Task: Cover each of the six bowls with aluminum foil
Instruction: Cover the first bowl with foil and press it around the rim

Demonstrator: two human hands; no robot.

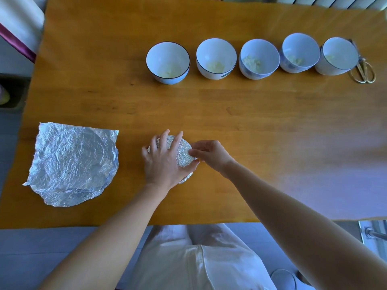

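**One bowl under foil, five open on a honey-coloured wooden table**

The wooden table point(251, 114) fills most of the view. Its top is a warm orange-brown with visible grain and a few dark knots, and a bluish sheen lies across its right side.

Near the front edge, roughly centred, stands the foil-covered bowl point(184, 152), its crinkled top facing up. The left hand point(162, 162) lies flat on that top with fingers straight and spread, pressing down. The right hand point(209, 153) comes in from the right with fingers bent, and its tips pinch the foil at the bowl's right rim.

Well to the left, near the table's left edge, rests a loose stack of foil sheets point(73, 164), wrinkled, with a round imprint in the top sheet.

Along the far side runs a row of five uncovered bowls point(259, 49). They are white with dark rims, each holds a little pale food at the bottom, and the three on the right touch or nearly touch. Gold-handled scissors point(365, 70) lie just beside the rightmost bowl.

Beyond the far edge, at top right, a white radiator point(335, 2) shows. Off the left side are a pale panel with a purple strip point(14, 41) and grey floor. Below the front edge are the person's white trousers point(188, 258).
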